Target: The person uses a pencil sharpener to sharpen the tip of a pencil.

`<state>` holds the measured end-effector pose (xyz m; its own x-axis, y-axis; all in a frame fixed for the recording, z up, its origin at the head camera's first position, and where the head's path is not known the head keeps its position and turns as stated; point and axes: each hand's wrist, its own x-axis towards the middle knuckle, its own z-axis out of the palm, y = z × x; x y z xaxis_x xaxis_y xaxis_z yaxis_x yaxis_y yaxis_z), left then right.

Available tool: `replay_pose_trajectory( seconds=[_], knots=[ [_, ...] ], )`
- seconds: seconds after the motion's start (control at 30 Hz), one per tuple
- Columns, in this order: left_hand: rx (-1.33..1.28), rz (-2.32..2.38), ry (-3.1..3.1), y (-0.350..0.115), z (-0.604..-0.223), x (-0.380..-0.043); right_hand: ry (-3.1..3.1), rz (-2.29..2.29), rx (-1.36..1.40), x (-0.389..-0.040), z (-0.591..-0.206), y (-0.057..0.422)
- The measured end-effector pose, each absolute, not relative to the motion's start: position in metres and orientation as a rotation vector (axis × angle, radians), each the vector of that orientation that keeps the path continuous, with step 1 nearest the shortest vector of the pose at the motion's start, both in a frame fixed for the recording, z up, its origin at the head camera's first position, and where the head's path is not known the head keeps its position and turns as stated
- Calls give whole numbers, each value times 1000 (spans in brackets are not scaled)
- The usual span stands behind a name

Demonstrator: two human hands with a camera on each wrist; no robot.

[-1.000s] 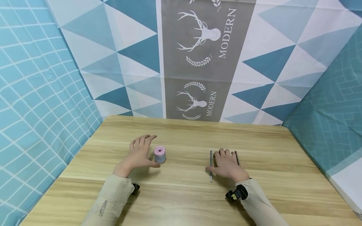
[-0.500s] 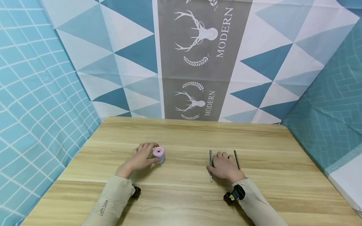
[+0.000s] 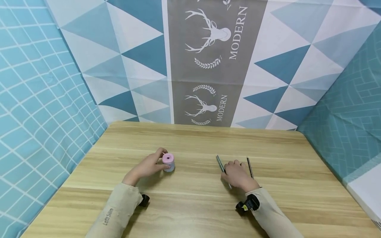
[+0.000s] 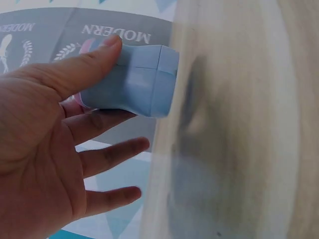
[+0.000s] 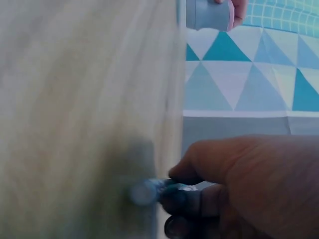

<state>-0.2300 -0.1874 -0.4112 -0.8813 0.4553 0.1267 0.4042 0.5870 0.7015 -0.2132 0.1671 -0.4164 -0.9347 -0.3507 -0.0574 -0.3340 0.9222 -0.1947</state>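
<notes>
My left hand (image 3: 148, 166) pinches a small pencil sharpener (image 3: 168, 162) with a pink, holed top and a waisted blue body. In the left wrist view, the thumb lies on one side of the sharpener (image 4: 137, 82), the index finger is behind it, and two fingers stretch out free. To the right, my right hand (image 3: 236, 174) pinches a slim greyish-green pencil (image 3: 219, 162) between thumb and fingers. The pencil's rounded pale end (image 5: 143, 193) points towards the camera in the right wrist view. A dark pencil (image 3: 249, 166) lies just right of this hand, its near end beside the wrist.
Both hands work over a wooden table (image 3: 190, 205). A patterned cloth (image 3: 205, 66) hangs behind its far edge, with blue grid cloth (image 3: 38, 99) on the left and teal cloth (image 3: 351, 99) on the right. A white surface (image 3: 367, 191) stands at the right edge.
My left hand has moved from beside the sharpener to grip it. My right thumb and fingers have closed on the greyish-green pencil, which has turned from straight to slanted.
</notes>
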Motion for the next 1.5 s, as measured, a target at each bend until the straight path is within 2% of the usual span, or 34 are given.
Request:
replay_pose_trajectory(
  seconds=[0.3,0.67,1.0,1.27,1.5],
  knots=[
    [805,1605,2511,-182,-402,-230,2949,-774,-720,-216,-389,188],
    [720,1963,2184,-161,-398,-224,2916,-978,-862,-219,-364,211],
    [659,2139,1904,-134,-422,-218,2862,-936,-1172,-221,-377,205],
    [459,2256,1619,-114,-442,-212,2910,-817,-1239,-213,-382,194],
    [412,2290,1601,-107,-451,-209,3012,-742,-1431,-207,-382,192]
  ],
)
